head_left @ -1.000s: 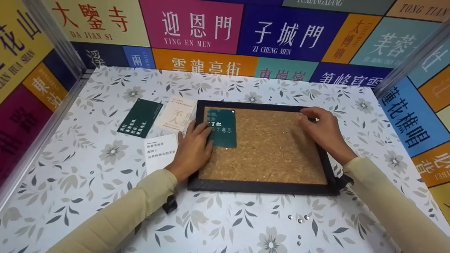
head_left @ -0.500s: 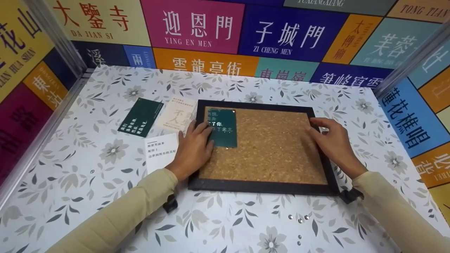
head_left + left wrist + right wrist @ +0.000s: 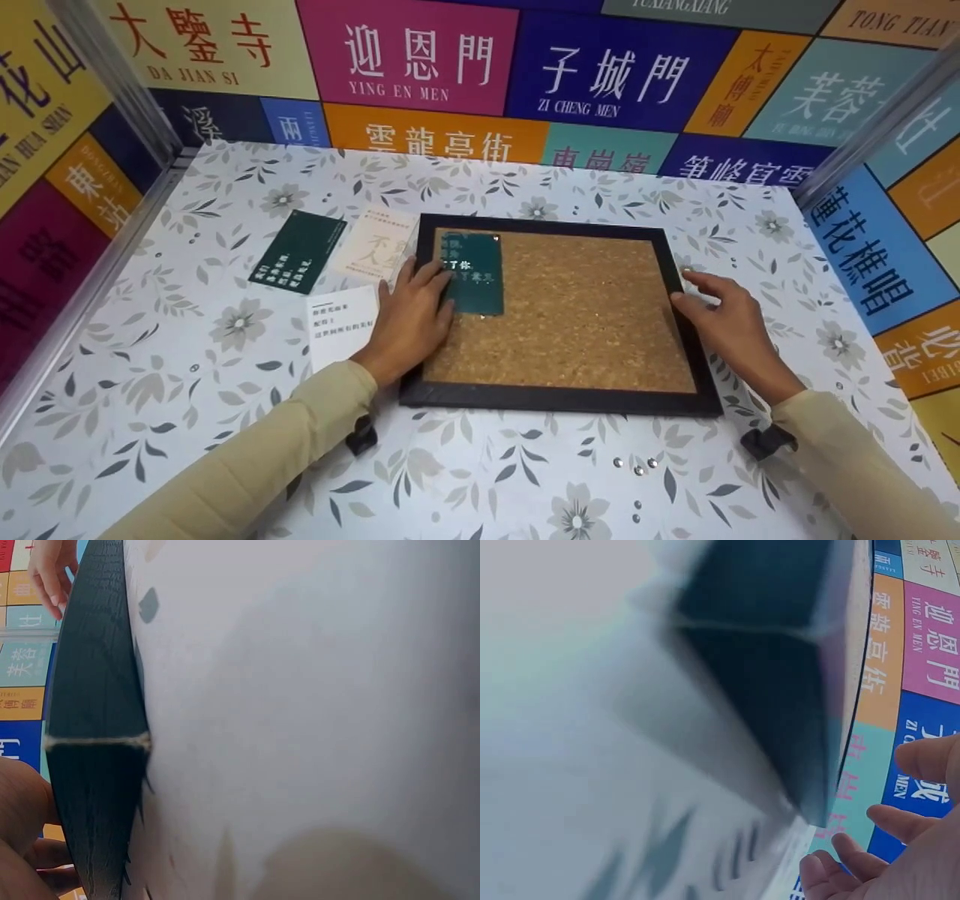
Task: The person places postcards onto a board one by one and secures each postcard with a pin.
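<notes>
Left sleeve (image 3: 247, 446), right sleeve (image 3: 862, 457): both long, khaki-beige, plain, softly creased. Left wrist unit (image 3: 362, 435), right wrist unit (image 3: 766, 442): small, black, blocky.

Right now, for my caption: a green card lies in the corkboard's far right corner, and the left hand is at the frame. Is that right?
Wrong corner: the head view shows the green card in the far left corner of the corkboard; the rest stands.
</notes>
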Tool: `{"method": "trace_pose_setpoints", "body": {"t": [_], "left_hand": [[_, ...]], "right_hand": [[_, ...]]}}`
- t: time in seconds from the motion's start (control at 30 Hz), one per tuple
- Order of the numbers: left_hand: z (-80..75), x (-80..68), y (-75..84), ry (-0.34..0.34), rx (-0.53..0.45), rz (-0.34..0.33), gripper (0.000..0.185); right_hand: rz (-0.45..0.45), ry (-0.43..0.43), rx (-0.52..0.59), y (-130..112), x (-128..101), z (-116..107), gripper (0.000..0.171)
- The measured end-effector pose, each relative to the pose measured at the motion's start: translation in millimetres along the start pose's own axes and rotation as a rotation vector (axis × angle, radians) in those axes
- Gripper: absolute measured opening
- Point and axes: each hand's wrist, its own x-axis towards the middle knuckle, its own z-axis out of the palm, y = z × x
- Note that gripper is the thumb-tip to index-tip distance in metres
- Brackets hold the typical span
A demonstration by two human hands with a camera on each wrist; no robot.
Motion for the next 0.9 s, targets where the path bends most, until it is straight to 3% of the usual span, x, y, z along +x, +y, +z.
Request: {"method": "trace_pose_setpoints", "body": {"t": [0.27, 0.5, 0.9], "left_hand": [[0.7, -0.6, 0.0, 0.015, 0.009, 0.01, 0.046], [1.2, -0.5, -0.5, 0.014, 0.005, 0.003, 0.047], [-1.0, -0.4, 0.7, 0.008, -0.02, 0.001, 0.047]], "right_hand": [[0.045, -0.051, 0.02, 13, -7, 0, 0.071], [0.066, -0.081, 0.052, 16, -14, 0, 0.068], [0.005, -0.088, -0.009, 24, -17, 6, 0.059]]}}
